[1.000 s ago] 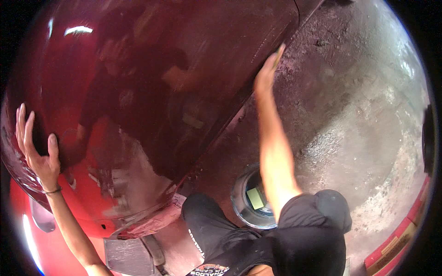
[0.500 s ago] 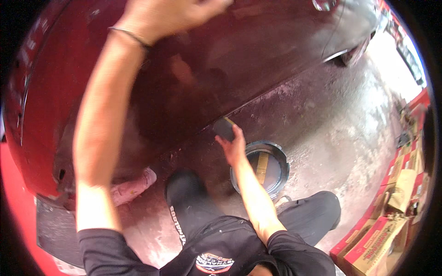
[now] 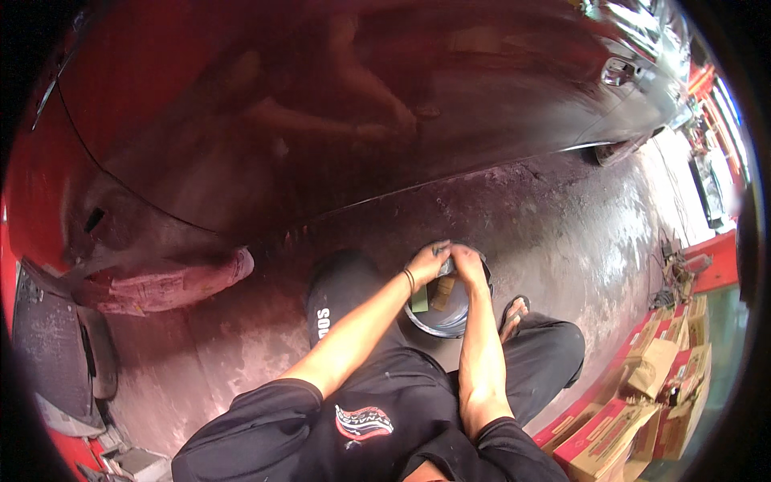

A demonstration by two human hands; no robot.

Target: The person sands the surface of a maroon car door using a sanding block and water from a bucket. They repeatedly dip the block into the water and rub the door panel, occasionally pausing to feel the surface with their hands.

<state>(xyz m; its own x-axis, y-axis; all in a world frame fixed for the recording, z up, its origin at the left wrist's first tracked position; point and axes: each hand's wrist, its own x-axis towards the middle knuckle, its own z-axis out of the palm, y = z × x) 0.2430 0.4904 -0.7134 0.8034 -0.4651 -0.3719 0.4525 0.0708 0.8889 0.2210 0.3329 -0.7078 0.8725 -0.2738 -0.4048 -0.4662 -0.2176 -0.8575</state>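
Note:
Over the round dark basin [image 3: 434, 330] of water, my left hand [image 3: 428, 265] and my right hand [image 3: 467, 262] meet, both closed. A small greyish thing shows between them, mostly hidden by the fingers, and its kind is unclear. Below the hands, inside the basin, lie a brown block [image 3: 442, 294] and a flat greenish piece [image 3: 420, 300]. The basin stands on the floor between my legs. Beyond it rises the dark red car side panel [image 3: 321, 104], which reflects my arms.
Cardboard boxes [image 3: 602, 434] are stacked at the lower right. A pinkish wrapped bundle [image 3: 181, 283] sits under the car's left end. Dark panels [image 3: 52, 337] stand at far left. My sandalled foot [image 3: 515, 315] is right of the basin, on the stained concrete floor [image 3: 578, 241].
My left hand has come down from the car panel to the basin. My right hand, which held a dark sanding pad, has moved to meet it; the pad is no longer plainly visible.

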